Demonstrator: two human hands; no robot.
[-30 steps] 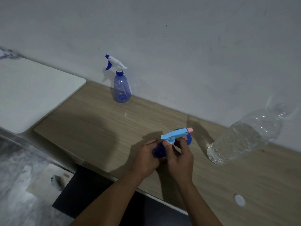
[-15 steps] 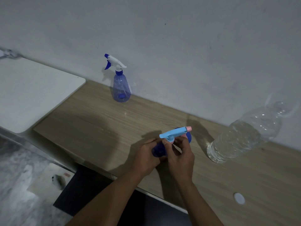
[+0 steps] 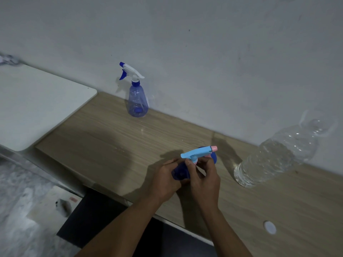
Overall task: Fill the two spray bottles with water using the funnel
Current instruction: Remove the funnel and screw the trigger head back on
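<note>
Gripping left hand (image 3: 165, 179): fingers curl round the body of the dark blue spray bottle (image 3: 181, 172), held low over the near part of the desk (image 3: 111, 145).
Right hand (image 3: 203, 175): thumb and fingers pinch the collar just under the light blue spray head (image 3: 196, 152); its pink nozzle points right and far.
Held bottle's place: middle of the scene, close to the desk's near edge, both forearms crossing that edge.
Dark blue rounded piece (image 3: 213, 157): just behind the right hand; what it is cannot be told.
Pale blue spray bottle (image 3: 137, 102): upright at the far left of the desk, against the wall (image 3: 204, 62), white head on, well apart from the hands.
Water bottle (image 3: 274, 154): clear plastic, holding water, on the right near the wall; its top is blurred.
Desk edges: the near edge runs slantwise from far left to near right; the left end stops beside the white table (image 3: 37, 101), whose rounded corner lies close to it.
Open room: a wide stretch of bare wood lies between the far spray bottle and the hands; a narrower shadowed strip separates the right hand from the water bottle.
White disc (image 3: 270, 227): flat on the desk, near right, apart from everything else.
</note>
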